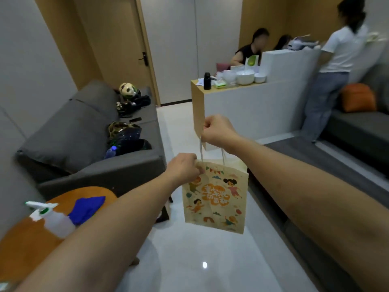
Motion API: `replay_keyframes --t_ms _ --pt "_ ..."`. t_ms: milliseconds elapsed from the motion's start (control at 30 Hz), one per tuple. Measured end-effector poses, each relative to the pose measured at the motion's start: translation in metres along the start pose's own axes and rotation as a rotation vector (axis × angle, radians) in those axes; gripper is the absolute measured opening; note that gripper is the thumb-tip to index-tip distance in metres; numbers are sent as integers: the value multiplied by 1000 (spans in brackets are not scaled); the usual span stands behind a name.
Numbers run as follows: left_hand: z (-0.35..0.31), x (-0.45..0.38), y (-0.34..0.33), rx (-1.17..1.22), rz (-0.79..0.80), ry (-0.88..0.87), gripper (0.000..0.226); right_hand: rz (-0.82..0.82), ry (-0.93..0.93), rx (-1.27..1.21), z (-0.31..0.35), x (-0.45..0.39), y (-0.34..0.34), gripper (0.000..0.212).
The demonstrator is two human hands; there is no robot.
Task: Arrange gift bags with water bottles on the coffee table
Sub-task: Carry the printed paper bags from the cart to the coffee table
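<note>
A kraft paper gift bag (215, 197) printed with cartoon children and orange lettering hangs in the air over the white floor. My right hand (219, 130) is raised above it and grips its white cord handles. My left hand (184, 168) pinches the top left rim of the bag. Whether anything is inside the bag is hidden. A water bottle (111, 151) with a blue cap lies on the grey sofa at the left. The round orange coffee table (27, 241) sits at the lower left.
On the coffee table stand a white spray bottle (52, 219) and a blue cloth (87, 208). The grey sofa (84, 144) holds bags and clothes. A white counter (248, 102) with bowls stands ahead; three people are near it. A grey bench (315, 165) runs along the right.
</note>
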State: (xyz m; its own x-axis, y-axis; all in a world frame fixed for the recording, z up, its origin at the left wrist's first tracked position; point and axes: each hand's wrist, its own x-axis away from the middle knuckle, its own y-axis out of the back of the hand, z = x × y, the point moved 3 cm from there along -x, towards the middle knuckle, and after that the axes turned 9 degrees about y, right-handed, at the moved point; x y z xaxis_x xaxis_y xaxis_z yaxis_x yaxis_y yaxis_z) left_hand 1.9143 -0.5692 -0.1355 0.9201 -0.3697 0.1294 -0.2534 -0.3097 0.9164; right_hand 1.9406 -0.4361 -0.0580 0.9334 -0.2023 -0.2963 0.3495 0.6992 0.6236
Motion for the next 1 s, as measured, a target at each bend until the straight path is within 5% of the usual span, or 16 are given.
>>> replay_keyframes --t_ms 500,1000 --pt "-274 -127 -196 -167 181 -370 14 -147 -370 108 -277 37 197 25" --pt "-499 -240 -291 -320 504 -888 20 -490 -801 238 -416 44 335 27"
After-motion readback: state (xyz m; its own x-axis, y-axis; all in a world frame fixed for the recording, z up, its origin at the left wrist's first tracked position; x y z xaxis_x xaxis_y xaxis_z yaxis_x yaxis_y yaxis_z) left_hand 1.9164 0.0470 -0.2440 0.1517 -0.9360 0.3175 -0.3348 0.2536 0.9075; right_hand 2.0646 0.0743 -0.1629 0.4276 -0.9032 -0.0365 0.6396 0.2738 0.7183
